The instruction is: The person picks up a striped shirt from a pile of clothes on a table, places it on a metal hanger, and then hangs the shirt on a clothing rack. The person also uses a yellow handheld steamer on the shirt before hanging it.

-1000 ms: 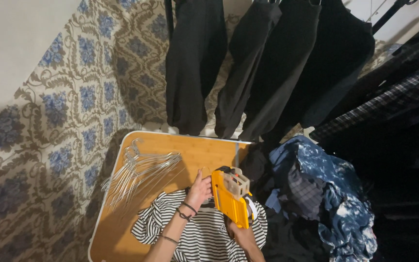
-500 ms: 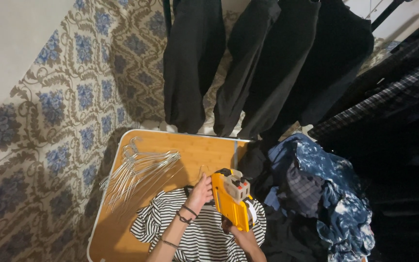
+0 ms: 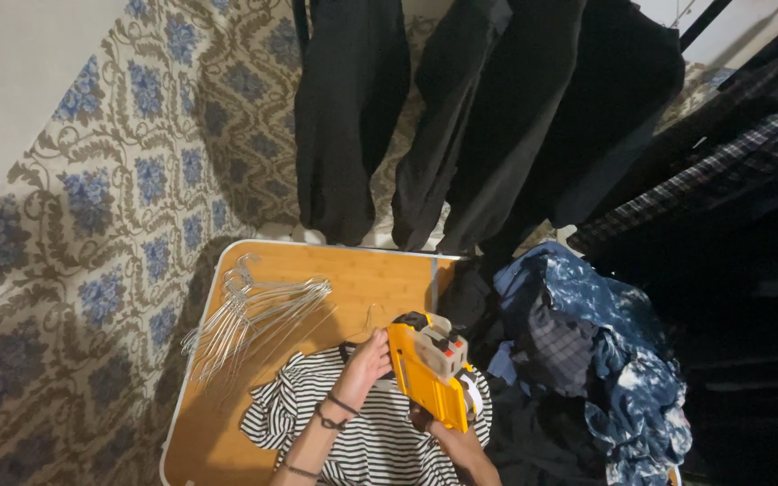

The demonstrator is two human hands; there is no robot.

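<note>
1. The yellow-orange plastic tagging gun [image 3: 431,376], with a grey top block, is held over the black-and-white striped knit shirt [image 3: 371,432] that lies spread on the pale wooden folding table [image 3: 362,279].
2. The right hand [image 3: 450,439] wraps the gun's handle from below, its grip pressed together around it; the fingertips are hidden behind the gun.
3. The left hand [image 3: 364,367], with dark bands at the wrist, rests at the shirt's neckline just left of the gun; its grip appears to pinch the fabric or a label there, though the contact is too small to confirm.
4. A fanned bundle of thin wire hangers [image 3: 254,319] lies on the table, left of the gun and apart from the shirt.
5. A heap of blue patterned garments [image 3: 605,360] lies right of the gun; dark trousers [image 3: 461,117] hang beyond the table.
6. Judgement: the shirt is laid out and the gun poised at the collar; hanging is not yet done.
</note>
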